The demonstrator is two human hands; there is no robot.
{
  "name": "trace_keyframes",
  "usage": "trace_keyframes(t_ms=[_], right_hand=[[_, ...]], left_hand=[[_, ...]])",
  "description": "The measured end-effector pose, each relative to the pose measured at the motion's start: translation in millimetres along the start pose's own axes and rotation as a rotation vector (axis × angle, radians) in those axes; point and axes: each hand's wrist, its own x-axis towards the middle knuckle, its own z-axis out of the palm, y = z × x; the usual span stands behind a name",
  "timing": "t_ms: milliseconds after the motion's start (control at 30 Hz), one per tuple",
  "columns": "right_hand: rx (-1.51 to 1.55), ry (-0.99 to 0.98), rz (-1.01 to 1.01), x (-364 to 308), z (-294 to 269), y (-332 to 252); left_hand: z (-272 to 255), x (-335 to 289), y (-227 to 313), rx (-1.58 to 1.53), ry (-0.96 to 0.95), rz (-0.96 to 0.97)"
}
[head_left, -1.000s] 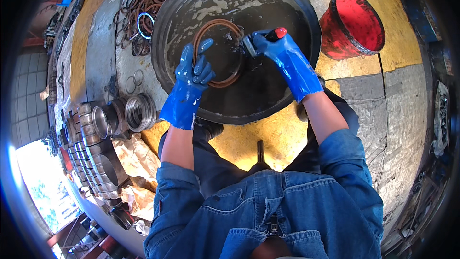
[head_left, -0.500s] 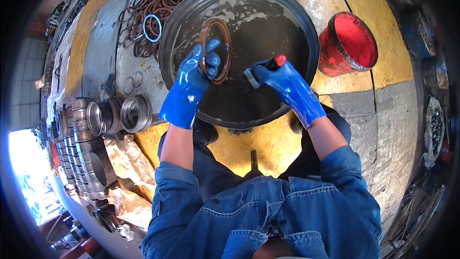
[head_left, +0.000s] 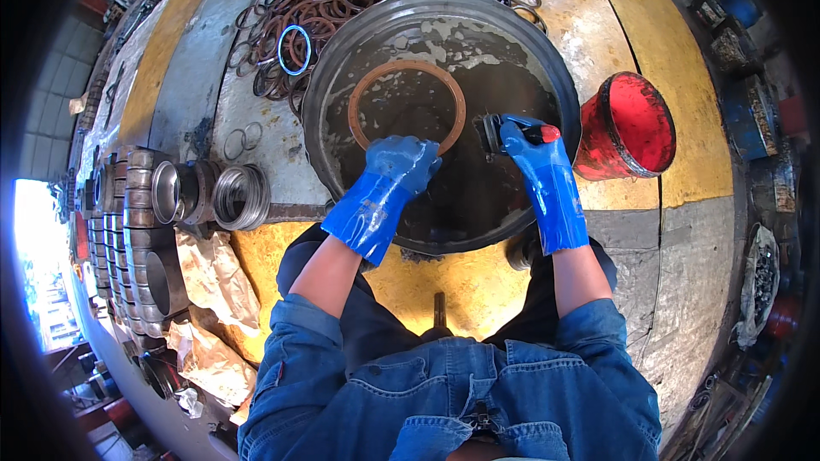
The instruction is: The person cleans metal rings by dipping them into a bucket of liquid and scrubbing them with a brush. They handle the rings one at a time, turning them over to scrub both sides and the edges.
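My left hand, in a wet blue rubber glove, is closed round the near edge of a rusty brown metal ring. The ring faces up, its full circle showing above dark liquid in a wide round black basin. In the same kind of glove, my right hand grips a brush with a dark handle and red end. The brush head points left, apart from the ring. Pale foam floats along the far side of the liquid.
Behind the basin lies a heap of rusty rings. A red bucket stands close by its right side. At left are bare metal rings, stacked metal cylinders and crumpled brown paper.
The ring has gone from upright, nearly edge-on, to lying broad side up, and my left hand has moved to its near edge. My right hand has shifted right with the brush.
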Motion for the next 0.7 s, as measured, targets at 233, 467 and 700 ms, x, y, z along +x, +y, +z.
trace_keyframes(t_ms=[233, 467, 700], right_hand=[[0.003, -0.018, -0.152, 1.5, 2.1, 0.5], [-0.037, 0.089, -0.202, 6.1, -13.6, -7.6], [0.122, 0.216, -0.093, 17.3, -38.6, -17.1]], left_hand=[[8.6, 4.9, 5.0, 0.016, -0.019, -0.003], [33.5, 1.3, 17.2, 0.063, 0.042, 0.091], [31.9, -26.5, 52.0, 0.192, 0.113, 0.292]])
